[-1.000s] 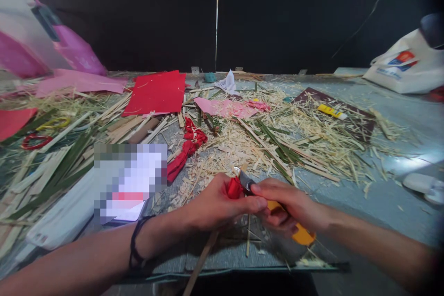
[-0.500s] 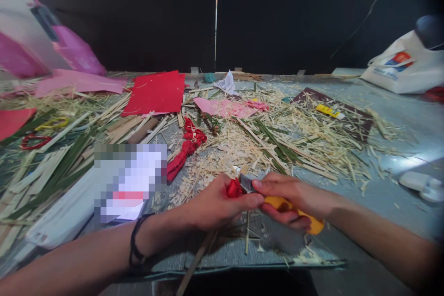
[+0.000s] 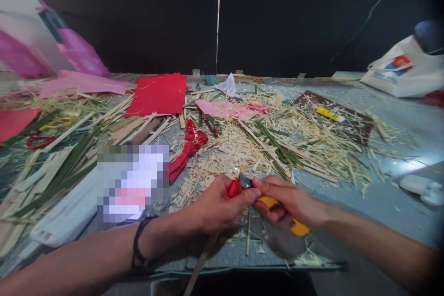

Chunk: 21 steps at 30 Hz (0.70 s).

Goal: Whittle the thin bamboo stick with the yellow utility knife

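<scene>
My left hand (image 3: 220,203) pinches a small piece of red material (image 3: 234,188), and a long thin wooden strip (image 3: 201,263) runs down from beneath this hand toward the bottom edge. My right hand (image 3: 289,199) is closed round a yellow-handled knife (image 3: 300,228). The knife's grey blade (image 3: 244,180) lies beside the red piece, at the left fingertips. Both hands meet over the near part of the work surface, the left thumb close to the right fingers. Pale shavings (image 3: 222,155) spread just beyond them.
A blurred-out lit phone (image 3: 138,185) lies left beside a long white object (image 3: 64,210). Twisted red material (image 3: 187,152), red paper (image 3: 157,95) and green-and-pale strips (image 3: 277,145) lie beyond. Scissors (image 3: 40,140) rest far left; a white bag (image 3: 404,67) stands back right.
My right hand and the knife have moved slightly left, closer to my left hand. The knife's handle shows less beyond the fingers. The whole view has shifted a little.
</scene>
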Available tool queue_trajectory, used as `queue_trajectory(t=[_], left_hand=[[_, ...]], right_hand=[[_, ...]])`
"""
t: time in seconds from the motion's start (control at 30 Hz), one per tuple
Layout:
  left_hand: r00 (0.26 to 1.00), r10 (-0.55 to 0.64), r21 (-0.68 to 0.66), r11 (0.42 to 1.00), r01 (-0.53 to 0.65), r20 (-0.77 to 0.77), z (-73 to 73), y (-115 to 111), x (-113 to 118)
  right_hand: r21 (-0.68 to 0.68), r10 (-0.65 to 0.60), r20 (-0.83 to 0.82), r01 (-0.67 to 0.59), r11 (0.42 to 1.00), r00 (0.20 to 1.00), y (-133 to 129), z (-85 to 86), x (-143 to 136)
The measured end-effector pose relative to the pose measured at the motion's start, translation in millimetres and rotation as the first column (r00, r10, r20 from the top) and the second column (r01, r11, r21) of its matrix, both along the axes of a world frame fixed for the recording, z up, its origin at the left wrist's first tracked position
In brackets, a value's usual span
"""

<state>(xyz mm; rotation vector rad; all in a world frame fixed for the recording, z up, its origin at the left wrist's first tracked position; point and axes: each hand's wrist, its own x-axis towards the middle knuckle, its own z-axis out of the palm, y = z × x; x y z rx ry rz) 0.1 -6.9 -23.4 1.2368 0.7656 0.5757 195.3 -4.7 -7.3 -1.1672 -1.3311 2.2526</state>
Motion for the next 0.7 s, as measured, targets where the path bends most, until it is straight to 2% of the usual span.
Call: queue_trajectory(t=[0.1, 0.2, 0.33, 0.4, 0.53, 0.6, 0.7], left_hand=[[0.999, 0.003, 0.02, 1.0, -0.004, 0.04, -0.5, -3.6, 1.1], [1.0, 0.022, 0.041, 0.999, -0.022, 0.009, -1.1, -4.5, 2.3], [0.999, 0.043, 0.025, 0.999, -0.043, 0.009, -2.4, -1.4, 3.7], [0.999, 0.035, 0.008, 0.999, -0.035, 0.023, -2.6, 0.3, 3.3], [0.997, -0.02, -0.012, 1.0, 0.021, 0.069, -1.6, 1.8, 0.9], [0.995, -0.062, -0.025, 0.998, 0.064, 0.081, -0.6, 2.5, -0.5], [0.993, -0.104, -0.027, 0.994, 0.105, 0.048, 0.7, 3.8, -1.6]], right_hand=[[-0.02, -0.058, -0.026, 0.058, 0.998, 0.998, -8.6, -2.9, -7.2], [-0.046, -0.115, -0.034, 0.114, 0.992, 0.993, -14.6, -4.5, -13.1], [-0.054, -0.143, -0.057, 0.14, 0.989, 0.988, -11.9, -7.9, -14.1], [-0.044, -0.096, -0.099, 0.092, 0.995, 0.99, -6.0, -10.2, -10.1], [-0.071, 0.089, -0.174, -0.103, 0.992, 0.981, 7.1, -11.5, 3.7], [-0.087, 0.162, -0.158, -0.177, 0.98, 0.974, 11.3, -8.4, 10.0], [-0.083, 0.191, -0.077, -0.197, 0.977, 0.979, 13.5, 0.0, 14.8]])
